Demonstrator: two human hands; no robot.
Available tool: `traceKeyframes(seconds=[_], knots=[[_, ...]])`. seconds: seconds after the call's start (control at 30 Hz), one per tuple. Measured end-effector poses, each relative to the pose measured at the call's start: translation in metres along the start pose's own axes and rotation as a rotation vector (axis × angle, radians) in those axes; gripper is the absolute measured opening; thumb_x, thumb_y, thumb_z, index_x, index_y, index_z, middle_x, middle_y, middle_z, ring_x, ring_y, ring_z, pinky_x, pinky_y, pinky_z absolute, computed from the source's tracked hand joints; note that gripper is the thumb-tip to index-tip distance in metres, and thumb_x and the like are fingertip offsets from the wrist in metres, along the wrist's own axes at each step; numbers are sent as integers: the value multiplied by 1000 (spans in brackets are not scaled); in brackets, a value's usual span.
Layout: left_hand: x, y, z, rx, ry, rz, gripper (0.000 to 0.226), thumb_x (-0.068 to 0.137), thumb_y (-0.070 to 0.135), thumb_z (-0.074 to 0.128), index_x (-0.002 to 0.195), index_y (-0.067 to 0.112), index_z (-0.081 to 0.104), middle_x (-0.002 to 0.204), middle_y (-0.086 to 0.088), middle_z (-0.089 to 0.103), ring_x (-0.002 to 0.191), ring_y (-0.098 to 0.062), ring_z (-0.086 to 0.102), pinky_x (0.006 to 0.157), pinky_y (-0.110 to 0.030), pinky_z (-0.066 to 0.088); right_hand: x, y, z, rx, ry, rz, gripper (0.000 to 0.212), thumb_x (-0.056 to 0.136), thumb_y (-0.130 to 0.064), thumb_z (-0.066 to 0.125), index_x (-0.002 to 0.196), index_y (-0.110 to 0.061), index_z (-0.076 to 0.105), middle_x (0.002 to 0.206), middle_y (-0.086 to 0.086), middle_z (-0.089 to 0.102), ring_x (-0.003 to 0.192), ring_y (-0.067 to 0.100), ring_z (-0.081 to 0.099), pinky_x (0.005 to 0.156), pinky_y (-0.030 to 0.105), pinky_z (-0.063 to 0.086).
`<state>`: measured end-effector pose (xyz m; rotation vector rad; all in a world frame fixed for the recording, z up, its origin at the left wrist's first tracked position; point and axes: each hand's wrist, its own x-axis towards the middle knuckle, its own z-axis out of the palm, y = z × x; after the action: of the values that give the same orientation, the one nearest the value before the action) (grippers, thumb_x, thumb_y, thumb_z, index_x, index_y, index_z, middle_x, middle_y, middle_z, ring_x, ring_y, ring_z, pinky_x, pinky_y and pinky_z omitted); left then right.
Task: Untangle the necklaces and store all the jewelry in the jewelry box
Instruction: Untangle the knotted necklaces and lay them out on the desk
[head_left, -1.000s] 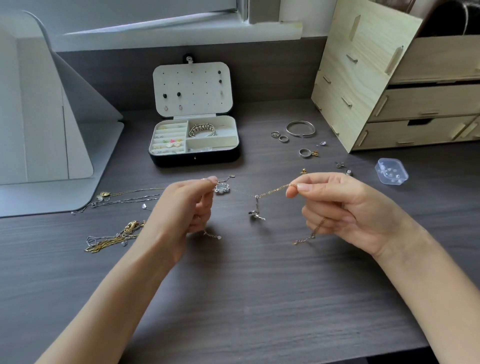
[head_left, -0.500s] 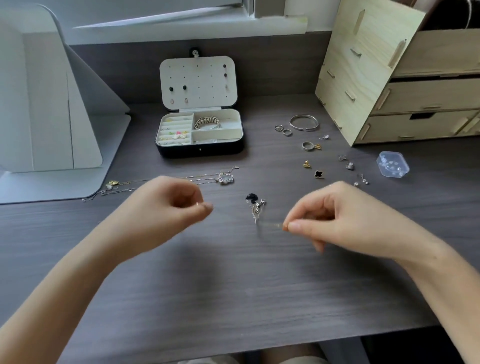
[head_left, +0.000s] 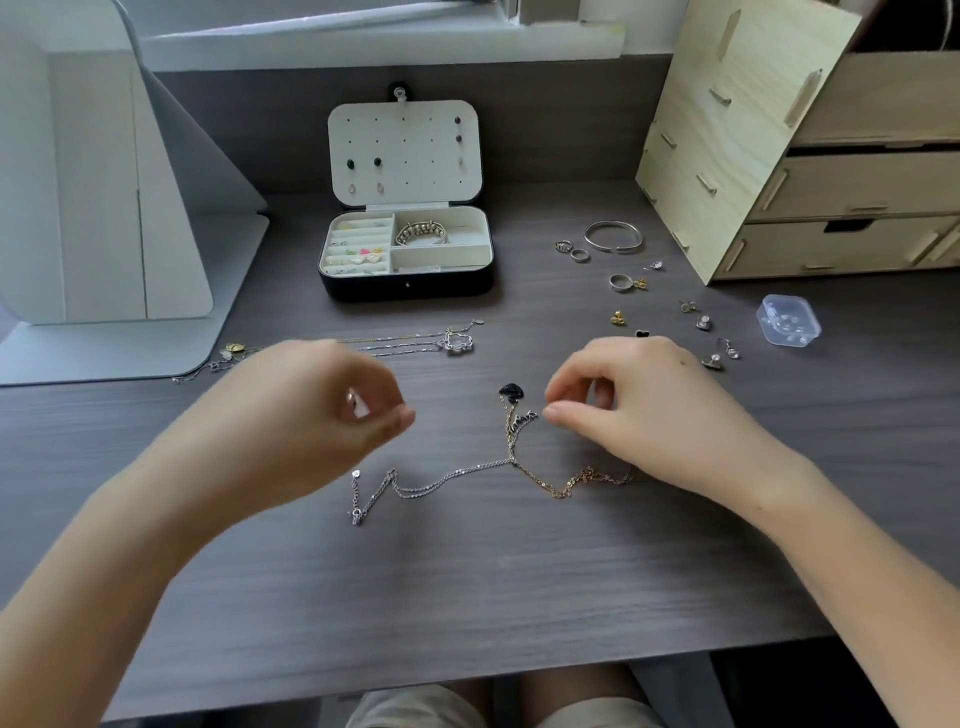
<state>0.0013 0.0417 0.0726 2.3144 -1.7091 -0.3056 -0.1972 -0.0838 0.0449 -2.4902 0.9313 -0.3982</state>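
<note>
Silver chain (head_left: 441, 478): I am seeing it lying loose along the middle of the desk (head_left: 467, 597), zigzagging from its clasp end on the left to the junction at the centre.
Gold chain (head_left: 566, 480): it is running from that same junction toward the right and slipping under my right hand (head_left: 649, 415); both chains are turning up together toward a black pendant (head_left: 511, 391) and a small silver charm (head_left: 522, 420).
Right hand: I am hovering it beside the charm with thumb and forefinger drawn together; whether they are pinching a link, I cannot tell.
Left hand (head_left: 311, 415): it is blurring above the desk, fingers curled in with nothing visible between them.
Jewelry box (head_left: 408, 283): it is sitting open near the back edge, a bracelet (head_left: 421, 234) in one compartment.
Other necklaces (head_left: 415, 343): they are lying behind my left hand, still unsorted.
Loose pieces: rings (head_left: 621, 282), a bangle (head_left: 613, 236) and earrings (head_left: 701, 322) are waiting toward the back right, well apart from the box.
Risk: I am judging that pulling either chain outward would tighten the crossing, and a hard tug could snap a fine link.
Risk: a sweeping wrist could be knocking the earrings off the right edge.
</note>
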Motion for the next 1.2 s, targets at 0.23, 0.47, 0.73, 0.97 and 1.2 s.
traceKeyframes(seconds=[0.23,0.47,0.73,0.97,1.2], knots=[[54,26,45,-175,-155,153,27,86,20,61,110,31,62,86,8,53,76,-8,49,78,-25,41,22,-1,19,-11,-202,-29,6,79,-32,70,79,-27,66,69,-12,58,62,-1,46,58,15,32],[63,18,57,-218,-159,260,13,83,20,67,90,28,60,86,8,47,73,-4,43,64,-9,31,20,8,7,255,-209,25,11,80,-17,70,72,-20,64,60,-12,59,56,-4,52,55,9,38],[58,17,59,-244,-100,253,18,84,16,65,84,25,49,74,15,46,69,-4,44,63,-14,33,17,11,3,499,-239,65,11,83,-8,64,76,-13,59,68,2,70,58,7,56,55,24,49],[60,17,61,-422,-82,256,21,77,8,69,77,23,55,70,10,56,60,-5,46,56,-13,35,18,-2,7,587,-211,-79,10,77,-3,73,75,-11,67,69,4,67,63,5,58,63,22,48],[60,3,49,-561,29,160,16,83,1,59,85,15,65,77,9,67,67,-7,58,64,-23,46,32,-19,18,362,-254,-221,10,77,-1,70,79,-11,70,67,-12,60,57,-6,52,59,5,36]])
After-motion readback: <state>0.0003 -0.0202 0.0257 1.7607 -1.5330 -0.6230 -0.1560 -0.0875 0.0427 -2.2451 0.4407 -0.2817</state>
